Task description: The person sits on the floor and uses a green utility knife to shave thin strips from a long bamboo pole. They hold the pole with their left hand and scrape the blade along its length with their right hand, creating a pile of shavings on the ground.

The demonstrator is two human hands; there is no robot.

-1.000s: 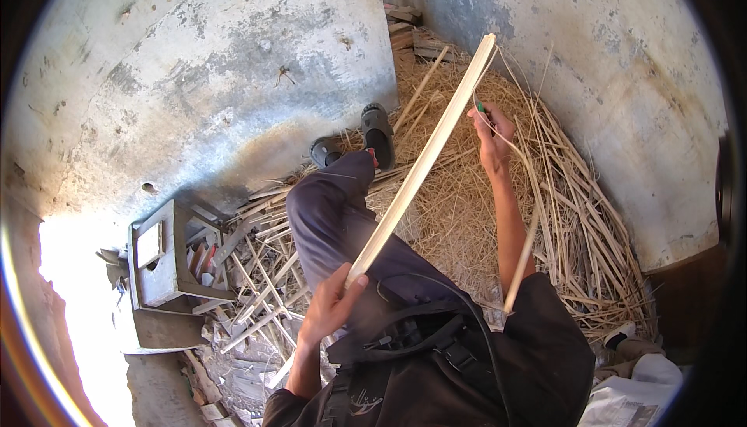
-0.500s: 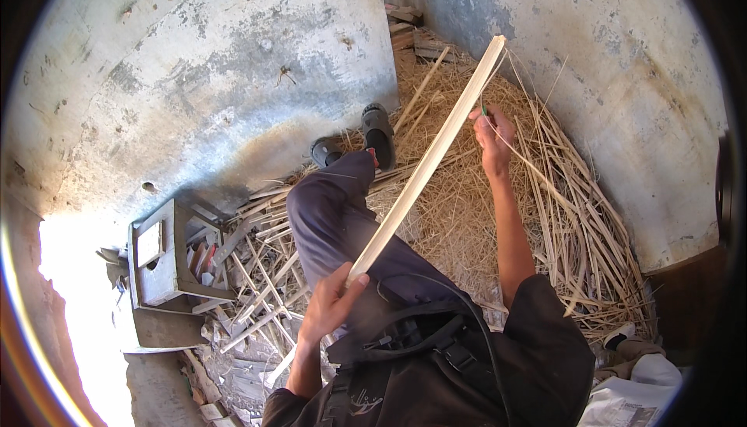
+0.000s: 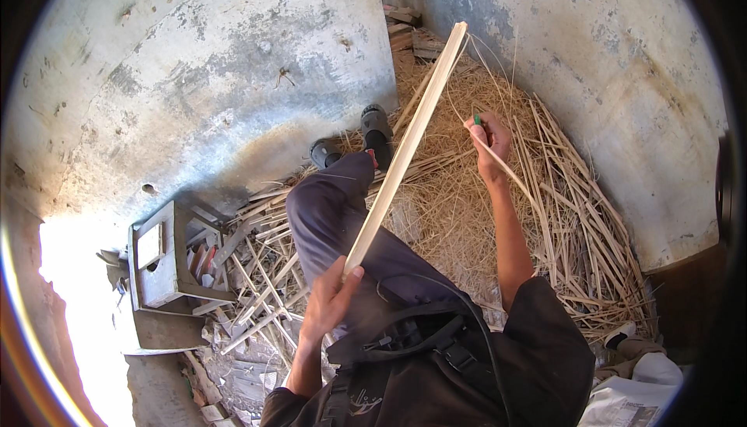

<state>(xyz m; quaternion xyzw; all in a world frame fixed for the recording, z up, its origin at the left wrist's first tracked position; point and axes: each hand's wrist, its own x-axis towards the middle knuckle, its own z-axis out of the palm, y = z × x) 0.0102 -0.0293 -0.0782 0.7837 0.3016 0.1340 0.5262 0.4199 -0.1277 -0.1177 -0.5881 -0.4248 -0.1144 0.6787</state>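
Observation:
A long, pale, flat strip of split wood or bamboo (image 3: 411, 135) slants up and away from my lap. My left hand (image 3: 330, 296) is closed around its near end, over my thigh. To the right of the strip, my right hand (image 3: 493, 145) is closed on a thin, pale sliver (image 3: 507, 168) that trails down toward the right. A small green piece (image 3: 477, 119) shows at its thumb and fingertips; what it belongs to is hidden. Fine fibres hang between the strip's far end and my right hand.
Loose shavings (image 3: 459, 193) cover the floor ahead. A heap of long thin sticks (image 3: 595, 232) lies along the right wall. At left, a worn wooden stool (image 3: 167, 260) lies beside scattered sticks. A white sack (image 3: 634, 396) is at lower right. Peeling walls (image 3: 233, 61) meet ahead.
The long strip has swung left, its far end rising slightly in view. My right hand has come a little nearer, and the gap between it and the strip is wider.

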